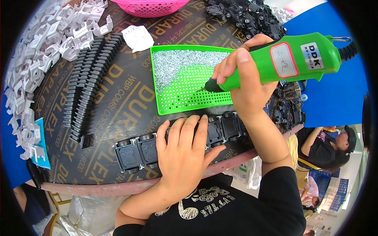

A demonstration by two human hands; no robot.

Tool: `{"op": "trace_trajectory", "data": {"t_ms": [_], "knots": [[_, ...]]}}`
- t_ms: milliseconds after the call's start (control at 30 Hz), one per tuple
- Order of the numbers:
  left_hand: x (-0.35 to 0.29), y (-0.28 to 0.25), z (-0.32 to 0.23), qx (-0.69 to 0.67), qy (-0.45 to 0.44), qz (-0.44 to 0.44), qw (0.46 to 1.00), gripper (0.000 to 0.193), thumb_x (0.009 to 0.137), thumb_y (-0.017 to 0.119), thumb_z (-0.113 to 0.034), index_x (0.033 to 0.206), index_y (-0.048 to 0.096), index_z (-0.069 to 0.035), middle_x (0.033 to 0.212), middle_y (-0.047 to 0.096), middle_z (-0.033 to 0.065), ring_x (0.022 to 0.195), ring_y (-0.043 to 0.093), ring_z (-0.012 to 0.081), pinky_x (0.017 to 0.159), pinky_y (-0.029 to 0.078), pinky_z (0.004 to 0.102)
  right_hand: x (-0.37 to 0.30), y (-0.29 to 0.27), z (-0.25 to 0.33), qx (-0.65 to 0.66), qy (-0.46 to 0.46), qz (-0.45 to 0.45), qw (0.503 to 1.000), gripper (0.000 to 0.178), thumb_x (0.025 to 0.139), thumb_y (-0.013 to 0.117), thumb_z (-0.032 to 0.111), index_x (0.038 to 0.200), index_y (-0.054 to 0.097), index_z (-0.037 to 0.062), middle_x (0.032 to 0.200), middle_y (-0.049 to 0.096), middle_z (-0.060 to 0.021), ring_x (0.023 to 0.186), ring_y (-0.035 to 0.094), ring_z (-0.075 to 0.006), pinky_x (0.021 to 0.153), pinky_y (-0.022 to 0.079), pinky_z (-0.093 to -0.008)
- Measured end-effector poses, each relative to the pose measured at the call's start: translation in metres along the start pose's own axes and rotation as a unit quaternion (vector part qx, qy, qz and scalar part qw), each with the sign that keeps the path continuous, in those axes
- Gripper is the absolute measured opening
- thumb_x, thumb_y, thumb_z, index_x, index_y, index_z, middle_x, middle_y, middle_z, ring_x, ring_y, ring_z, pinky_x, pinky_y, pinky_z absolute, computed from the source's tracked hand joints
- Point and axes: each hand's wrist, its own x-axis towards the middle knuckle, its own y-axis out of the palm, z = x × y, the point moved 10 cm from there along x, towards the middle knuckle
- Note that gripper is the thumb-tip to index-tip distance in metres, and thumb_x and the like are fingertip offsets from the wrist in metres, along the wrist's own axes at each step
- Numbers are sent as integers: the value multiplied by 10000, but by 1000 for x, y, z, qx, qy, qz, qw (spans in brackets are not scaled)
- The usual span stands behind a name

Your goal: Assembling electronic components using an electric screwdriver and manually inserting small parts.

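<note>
My right hand [250, 80] is wrapped round a green electric screwdriver [293, 57]. Its thin bit points left and down, over a shallow green perforated tray [189, 88]. Small silver screws [169, 65] lie heaped along the tray's far and left sides. My left hand [181, 155] rests, fingers stretched out, on a row of black toy vehicle chassis [130, 155] with wheels. The row runs along the table's near edge, and my palm and fingers cover part of it. My right forearm hides the row's right end.
Grey-white plastic parts [51, 47] pile up at the left, beside stacked rows of black parts [84, 84]. A crumpled white paper [138, 38] and a pink basket [149, 8] sit farther back. Black toy parts [252, 19] heap at the far right. Another person [327, 145] sits at right.
</note>
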Motion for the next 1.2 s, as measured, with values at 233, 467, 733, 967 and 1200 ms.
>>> {"op": "trace_trajectory", "data": {"t_ms": [233,467,733,967,1200], "knots": [[-2,0,-3,10,7,-2,1000,627,707,749,-459,1166,614,-54,1133,577,68,1060,535,252,1006,335,466,-5,1,-3,-10,16,4,1000,231,938,495,42,1142,385,30,647,517,-92,506,531,-178,539,506,-364],[-1,-6,-2,-16,-4,1,1000,682,669,793,-410,1202,594,-33,1157,598,89,1113,533,269,1036,316,481,-2,-20,61,58,-10,20,998,223,970,448,164,1158,402,53,665,470,-68,496,483,-166,501,458,-333],[1,3,-8,2,-4,2,1000,692,626,827,-314,1224,593,-55,1144,606,73,1121,535,257,1056,305,478,-49,-12,81,-34,84,51,995,341,924,590,248,1128,373,81,610,488,-60,441,466,-160,467,468,-332],[1,5,-12,2,8,-7,1000,629,663,783,-346,1172,608,-20,1097,600,71,1096,529,250,1055,310,475,-58,-8,69,-37,96,112,988,341,902,651,225,1049,371,100,599,488,-58,466,487,-163,480,474,-329],[2,4,-14,2,8,-8,1000,653,622,803,-326,1168,610,-24,1089,595,71,1085,533,247,1046,327,471,-64,0,56,-5,92,165,982,340,900,661,194,996,345,112,593,483,-53,498,496,-160,498,476,-324]]}}
